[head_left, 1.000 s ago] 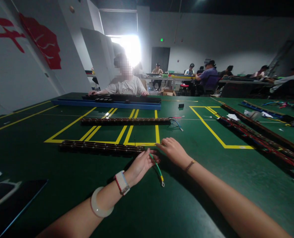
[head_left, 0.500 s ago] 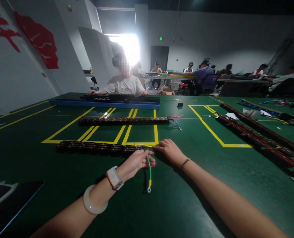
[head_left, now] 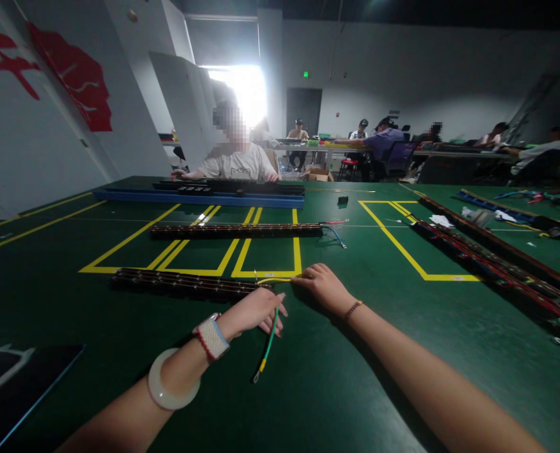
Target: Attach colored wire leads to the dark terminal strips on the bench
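Observation:
Just left of centre on the table lies a long dark bar (head_left: 185,281) with thin lines along its top. My left hand (head_left: 254,309), with a watch and a pale bangle on its arm, is closed loosely at the bar's right end. A green cable (head_left: 271,343) passes between its fingers and hangs toward me, ending in a yellow sleeve and a metal ring terminal (head_left: 255,378). A yellow cable (head_left: 276,280) runs from the bar's end to my right hand (head_left: 321,286), whose fingers pinch its tip. The left palm hides where the green cable joins the bar.
Beyond lies a second dark bar (head_left: 237,231) with red and blue leads. A blue channel (head_left: 204,199) stands before a seated person (head_left: 240,160). Wired bars (head_left: 487,267) lie at right, a dark flat panel (head_left: 29,390) at lower left. Yellow tape marks the green table (head_left: 355,390).
My left hand has moved left and slightly toward me, and the green cable's ring end has swung left with it. More of the yellow cable shows. My right hand has stayed put.

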A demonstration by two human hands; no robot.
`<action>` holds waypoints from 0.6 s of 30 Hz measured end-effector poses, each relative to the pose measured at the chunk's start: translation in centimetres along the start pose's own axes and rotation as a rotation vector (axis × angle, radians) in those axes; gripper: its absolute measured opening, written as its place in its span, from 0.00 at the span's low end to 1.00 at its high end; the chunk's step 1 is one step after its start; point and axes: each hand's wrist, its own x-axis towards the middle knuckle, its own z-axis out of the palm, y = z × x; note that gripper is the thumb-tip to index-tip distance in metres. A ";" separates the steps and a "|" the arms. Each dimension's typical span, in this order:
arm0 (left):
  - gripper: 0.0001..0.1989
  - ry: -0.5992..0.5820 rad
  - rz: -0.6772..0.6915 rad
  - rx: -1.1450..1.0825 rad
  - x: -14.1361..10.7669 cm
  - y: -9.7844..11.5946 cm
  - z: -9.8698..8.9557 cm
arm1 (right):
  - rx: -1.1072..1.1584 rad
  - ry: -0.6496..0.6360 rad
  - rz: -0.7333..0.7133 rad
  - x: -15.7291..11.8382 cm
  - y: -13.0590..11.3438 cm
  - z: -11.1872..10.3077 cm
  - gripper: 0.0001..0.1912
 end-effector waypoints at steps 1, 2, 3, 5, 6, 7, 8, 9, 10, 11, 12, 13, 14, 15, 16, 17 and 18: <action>0.23 0.003 -0.026 0.095 -0.2 0.2 -0.1 | -0.001 0.002 -0.002 0.0 0.0 0.0 0.18; 0.23 0.019 -0.047 0.188 -0.5 0.4 -0.1 | -0.001 0.004 -0.005 0.0 0.0 0.0 0.18; 0.22 0.048 -0.053 0.275 -0.8 0.5 0.0 | -0.001 0.004 -0.008 0.1 0.0 0.0 0.18; 0.21 0.158 -0.015 0.433 -1.5 0.8 0.4 | 0.005 0.003 -0.011 0.1 -0.1 -0.1 0.18; 0.20 0.234 0.023 0.514 -1.8 0.8 0.6 | 0.007 0.003 -0.010 0.1 -0.1 -0.2 0.18; 0.19 0.316 0.057 0.594 -2.0 0.7 0.9 | 0.010 0.003 -0.010 0.0 -0.1 -0.2 0.19; 0.17 0.388 0.094 0.662 -2.2 0.6 1.2 | 0.011 0.002 -0.009 0.0 -0.1 -0.2 0.19; 0.16 0.446 0.129 0.710 -2.4 0.4 1.5 | 0.012 0.002 -0.008 0.0 -0.1 -0.2 0.19; 0.14 0.489 0.161 0.735 -2.4 0.3 1.7 | 0.012 0.002 -0.007 0.0 -0.1 -0.2 0.19; 0.13 0.513 0.182 0.741 -2.5 0.1 2.0 | 0.013 0.002 -0.006 0.0 -0.1 -0.2 0.19; 0.12 0.526 0.192 0.739 -2.5 0.0 2.1 | 0.014 0.003 -0.004 0.0 -0.1 -0.2 0.18; 0.12 0.533 0.199 0.747 -2.4 -0.1 2.3 | 0.016 0.004 -0.003 0.0 -0.2 -0.2 0.18; 0.12 0.533 0.207 0.772 -2.3 -0.2 2.5 | 0.018 0.005 -0.001 0.0 -0.2 -0.3 0.18; 0.13 0.524 0.210 0.810 -2.2 -0.2 2.7 | 0.021 0.007 -0.001 0.0 -0.2 -0.3 0.18; 0.14 0.505 0.215 0.855 -1.9 -0.3 2.9 | 0.023 0.008 0.000 0.0 -0.3 -0.3 0.18; 0.16 0.490 0.224 0.900 -1.7 -0.4 3.1 | 0.026 0.009 0.001 0.0 -0.3 -0.3 0.18; 0.17 0.481 0.238 0.934 -1.3 -0.6 3.2 | 0.029 0.010 0.003 0.0 -0.3 -0.4 0.17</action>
